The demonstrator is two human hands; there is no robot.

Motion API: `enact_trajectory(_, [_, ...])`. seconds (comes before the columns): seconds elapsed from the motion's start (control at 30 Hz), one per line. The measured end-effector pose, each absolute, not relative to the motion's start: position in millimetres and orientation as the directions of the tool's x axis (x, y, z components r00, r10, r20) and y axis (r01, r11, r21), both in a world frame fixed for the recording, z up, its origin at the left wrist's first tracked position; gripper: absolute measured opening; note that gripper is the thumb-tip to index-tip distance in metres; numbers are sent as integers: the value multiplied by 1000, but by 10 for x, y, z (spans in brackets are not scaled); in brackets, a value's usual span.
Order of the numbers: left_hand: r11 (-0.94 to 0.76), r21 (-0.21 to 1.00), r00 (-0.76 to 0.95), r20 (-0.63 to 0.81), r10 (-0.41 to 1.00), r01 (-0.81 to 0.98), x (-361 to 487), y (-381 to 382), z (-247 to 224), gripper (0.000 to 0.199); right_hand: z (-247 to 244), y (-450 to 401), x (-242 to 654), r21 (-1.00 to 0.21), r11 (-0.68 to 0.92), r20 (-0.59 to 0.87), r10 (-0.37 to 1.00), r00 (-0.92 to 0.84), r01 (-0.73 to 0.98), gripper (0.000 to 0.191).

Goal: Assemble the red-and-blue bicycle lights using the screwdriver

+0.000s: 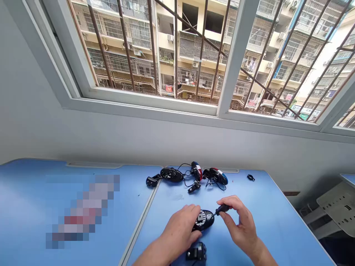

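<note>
A glossy black oval device (208,218) with a pale ribbed disc on its upper face lies on the blue table. My left hand (181,225) is closed around its left side, thumb at the near edge. Between the thumb and fingertips of my right hand (240,221) is a short black screwdriver (222,209). Its thin shaft points left, and the tip meets the right end of the device, though the exact contact point is too small to see. Close below my left hand sits a small black clamp-like part (196,253), partly cut off by the frame edge.
Toward the back lie a black oval device (172,174) with cords, two similar ones with red, white and blue shells (196,170) (218,176), and small black clamps (194,186). A black ring (251,177) rests at right. A pixelated patch (83,210) covers something left of the table seam (141,223).
</note>
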State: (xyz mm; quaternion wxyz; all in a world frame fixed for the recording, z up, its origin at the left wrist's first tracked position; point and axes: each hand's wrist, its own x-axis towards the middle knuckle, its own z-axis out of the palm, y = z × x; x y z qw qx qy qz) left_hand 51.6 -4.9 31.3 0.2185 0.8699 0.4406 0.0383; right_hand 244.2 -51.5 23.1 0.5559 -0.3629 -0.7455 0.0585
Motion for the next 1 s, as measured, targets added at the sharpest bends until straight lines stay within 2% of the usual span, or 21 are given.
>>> enact_trajectory(0.13, [-518,410,609,-126,783,751,518,-50,310,25,223,-537,2417,-469,760,789,589,-172,450,35])
enact_trajectory(0.3, [-510,403,601,-134,788,759,519,-53,316,24,195,-494,2416,-455,717,817,572,-73,528,29])
enact_trajectory(0.5, [-508,392,598,-148,788,767,526,-49,324,26,253,-524,2469,-475,765,783,593,-187,435,40])
enact_trajectory(0.6, [-499,393,592,-161,790,773,527,-58,337,26,253,-535,2462,-508,753,768,616,-175,419,40])
enact_trajectory(0.87, [-506,399,599,-153,786,765,522,-57,342,25,174,-497,2449,-416,711,835,546,-71,567,33])
enact_trajectory(1.0, [-498,406,594,-150,790,766,527,-49,328,26,208,-514,2451,-399,761,821,545,-169,511,42])
